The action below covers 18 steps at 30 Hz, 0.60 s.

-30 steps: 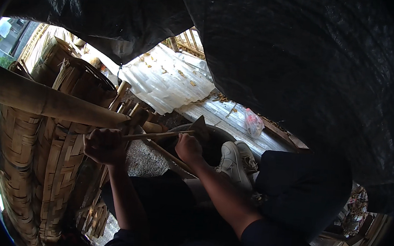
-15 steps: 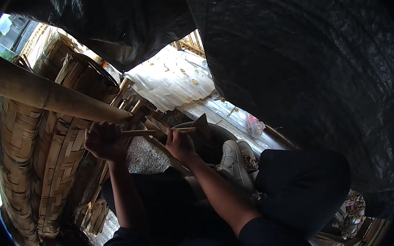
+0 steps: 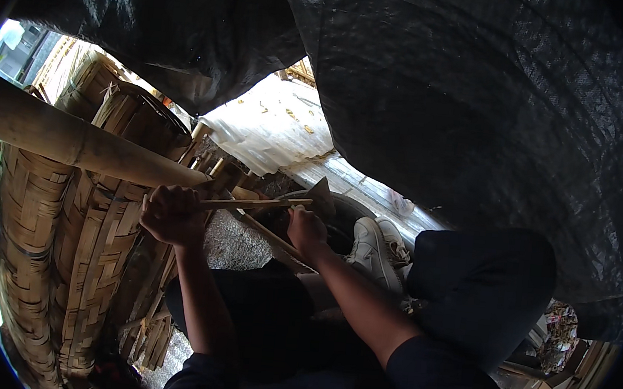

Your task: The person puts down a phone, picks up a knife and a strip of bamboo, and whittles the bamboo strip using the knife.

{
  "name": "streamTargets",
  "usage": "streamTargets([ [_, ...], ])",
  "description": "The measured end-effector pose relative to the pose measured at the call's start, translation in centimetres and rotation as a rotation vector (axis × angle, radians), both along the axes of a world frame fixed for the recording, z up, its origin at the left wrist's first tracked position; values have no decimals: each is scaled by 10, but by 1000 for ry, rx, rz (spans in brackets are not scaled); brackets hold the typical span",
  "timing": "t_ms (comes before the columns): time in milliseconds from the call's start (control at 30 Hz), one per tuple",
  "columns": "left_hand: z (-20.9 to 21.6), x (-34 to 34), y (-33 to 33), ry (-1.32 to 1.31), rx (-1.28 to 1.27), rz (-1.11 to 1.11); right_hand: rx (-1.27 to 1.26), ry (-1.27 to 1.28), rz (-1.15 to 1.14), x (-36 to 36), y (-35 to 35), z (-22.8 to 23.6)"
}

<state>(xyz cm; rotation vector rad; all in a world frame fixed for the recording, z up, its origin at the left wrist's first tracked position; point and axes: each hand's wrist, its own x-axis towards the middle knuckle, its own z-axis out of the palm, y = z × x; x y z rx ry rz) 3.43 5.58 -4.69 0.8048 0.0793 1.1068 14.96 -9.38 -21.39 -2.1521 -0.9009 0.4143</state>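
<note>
My left hand [image 3: 172, 216] is closed in a fist around one end of a slim bamboo strip [image 3: 248, 204]. The strip points right, nearly level, over the dark gap between my legs. By its far end, my right hand [image 3: 307, 231] has its fingers pressed together, close against the strip. What those fingers grip is too dark and small to make out. Just beyond them a pointed grey-brown piece [image 3: 320, 195] stands up at a dark round rim. Under the strip, a longer stick [image 3: 271, 237] runs slanting down toward my legs.
A thick bamboo pole [image 3: 86, 147] crosses at the left, in front of tall woven bamboo rolls [image 3: 33, 244]. Black sheeting [image 3: 475, 98] hangs overhead and to the right. Pale shoes [image 3: 374, 252] are beside my right forearm. Cut bamboo pieces [image 3: 154, 340] lie at the lower left.
My right hand has slid right along the strip to its far end, baring more of it. A blade-like shape beside those fingers earlier no longer shows clearly. My left hand has shifted slightly right.
</note>
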Motion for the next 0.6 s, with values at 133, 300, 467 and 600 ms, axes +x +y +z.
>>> streamTargets([
  [133, -3, 0, 2, -24, 26, -21, 44, 120, 45, -22, 20, 46],
  [300, 7, 6, -3, 3, 49, 32, 284, 146, 194, -45, 29, 145],
  [467, 4, 2, 2, 50, 103, -7, -17, 54, 34, -27, 16, 31],
  [600, 0, 2, 6, -23, -135, 104, -181, 173, -36, 14, -11, -36],
])
